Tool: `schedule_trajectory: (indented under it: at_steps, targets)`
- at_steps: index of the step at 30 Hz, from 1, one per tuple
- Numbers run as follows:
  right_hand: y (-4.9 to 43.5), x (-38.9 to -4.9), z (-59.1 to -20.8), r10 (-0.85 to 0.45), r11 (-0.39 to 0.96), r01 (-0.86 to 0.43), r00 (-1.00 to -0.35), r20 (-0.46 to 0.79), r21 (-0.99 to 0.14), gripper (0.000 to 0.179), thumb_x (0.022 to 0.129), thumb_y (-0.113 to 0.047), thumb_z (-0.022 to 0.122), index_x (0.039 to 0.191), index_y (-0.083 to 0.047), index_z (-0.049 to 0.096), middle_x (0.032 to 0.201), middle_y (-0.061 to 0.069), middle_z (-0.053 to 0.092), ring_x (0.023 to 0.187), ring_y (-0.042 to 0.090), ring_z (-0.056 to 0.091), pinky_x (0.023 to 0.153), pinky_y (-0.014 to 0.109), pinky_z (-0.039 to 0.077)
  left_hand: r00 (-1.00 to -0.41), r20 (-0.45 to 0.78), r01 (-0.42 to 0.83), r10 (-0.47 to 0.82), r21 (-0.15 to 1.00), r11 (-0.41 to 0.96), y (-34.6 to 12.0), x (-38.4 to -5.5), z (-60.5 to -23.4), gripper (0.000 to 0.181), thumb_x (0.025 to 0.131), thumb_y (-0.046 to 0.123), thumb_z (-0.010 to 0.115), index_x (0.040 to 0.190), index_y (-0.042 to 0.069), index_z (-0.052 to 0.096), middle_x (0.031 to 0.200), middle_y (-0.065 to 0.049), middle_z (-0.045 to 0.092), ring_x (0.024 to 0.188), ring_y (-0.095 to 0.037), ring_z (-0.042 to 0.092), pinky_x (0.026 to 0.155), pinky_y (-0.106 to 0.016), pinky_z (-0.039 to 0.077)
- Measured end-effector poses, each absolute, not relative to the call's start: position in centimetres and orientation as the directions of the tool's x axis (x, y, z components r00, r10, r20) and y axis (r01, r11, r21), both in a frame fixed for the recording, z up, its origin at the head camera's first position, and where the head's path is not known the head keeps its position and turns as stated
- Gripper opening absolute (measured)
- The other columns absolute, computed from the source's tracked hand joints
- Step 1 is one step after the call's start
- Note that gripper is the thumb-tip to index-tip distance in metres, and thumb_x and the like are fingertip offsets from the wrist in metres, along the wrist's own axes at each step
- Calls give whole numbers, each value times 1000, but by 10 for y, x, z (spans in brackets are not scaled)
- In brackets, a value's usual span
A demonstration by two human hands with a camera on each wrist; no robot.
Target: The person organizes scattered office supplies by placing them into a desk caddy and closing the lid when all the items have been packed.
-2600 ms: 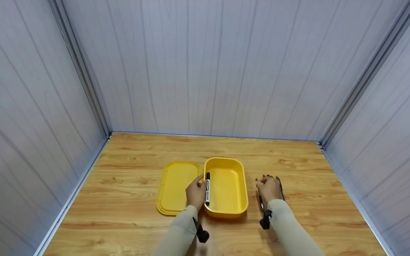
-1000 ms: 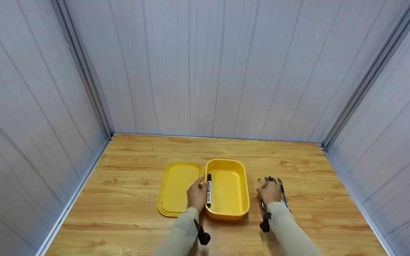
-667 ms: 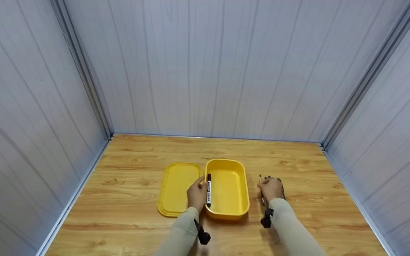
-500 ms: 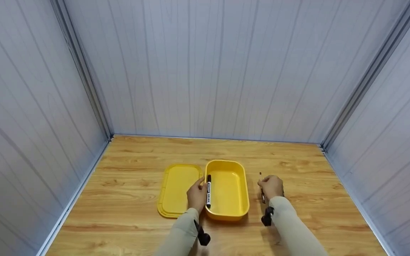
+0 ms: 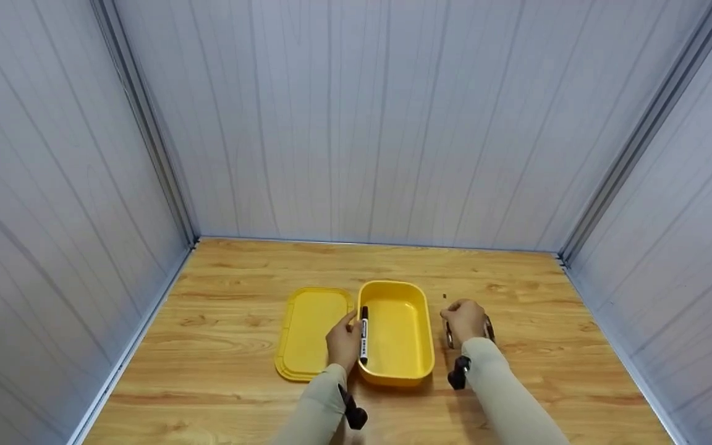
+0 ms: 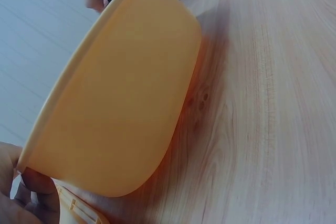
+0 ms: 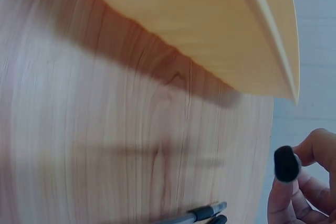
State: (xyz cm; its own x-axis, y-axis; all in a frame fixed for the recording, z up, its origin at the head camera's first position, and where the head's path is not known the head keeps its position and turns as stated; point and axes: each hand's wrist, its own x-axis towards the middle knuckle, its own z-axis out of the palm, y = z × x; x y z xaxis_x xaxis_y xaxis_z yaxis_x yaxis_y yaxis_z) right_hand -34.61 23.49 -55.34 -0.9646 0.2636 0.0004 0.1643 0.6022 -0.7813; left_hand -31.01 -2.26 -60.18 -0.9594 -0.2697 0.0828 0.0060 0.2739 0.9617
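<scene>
A yellow box (image 5: 398,337) stands open on the table, a black-and-white marker (image 5: 364,337) lying inside along its left wall. My left hand (image 5: 342,345) grips the box's left rim; the left wrist view shows its fingers (image 6: 39,182) on the wall just under that rim. Right of the box, my right hand (image 5: 465,318) pinches a slim pen, raised off the table. Its black end (image 7: 286,164) points at the camera in the right wrist view, and the hand hides most of the rest. More pens (image 7: 194,216) lie on the table below, partly covered in the head view.
The yellow lid (image 5: 313,330) lies flat to the left of the box, close beside it. Pale panel walls (image 5: 356,123) enclose the wooden table (image 5: 238,272) at the back and both sides.
My right hand has picked up a pen from the group on the right, lifted it and shifted slightly left towards the box. My left hand stays at the rim; box, marker and lid have not moved.
</scene>
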Motion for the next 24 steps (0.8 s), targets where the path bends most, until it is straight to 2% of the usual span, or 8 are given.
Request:
schedule_trajectory:
  at_steps: [9,17,24]
  targets:
    - [217,-346,-549,248,575,112,-968,42,-811,11,85,-13,75,89,-2,73,88,13,71,78,24,66,72,41,55,-963,65,-8,-263,963,268,-22,-309,-600,35,97,12,60,132,5,62,83,-14,66,65,-13,55,59,-28,48]
    - [202,-347,-548,235,574,122,-972,20,-810,6,84,-10,73,86,-5,74,87,11,71,78,23,65,73,40,55,-955,92,6,-283,957,290,-20,-309,-602,34,96,11,62,128,3,65,79,-10,66,63,-12,54,59,-28,47]
    - [187,-347,-547,225,585,102,-974,40,-804,4,83,-10,74,81,-6,73,82,8,70,72,20,63,68,36,54,-957,77,-1,-281,963,268,-21,-309,-601,34,97,11,61,130,4,64,78,-8,65,62,-12,54,58,-28,47]
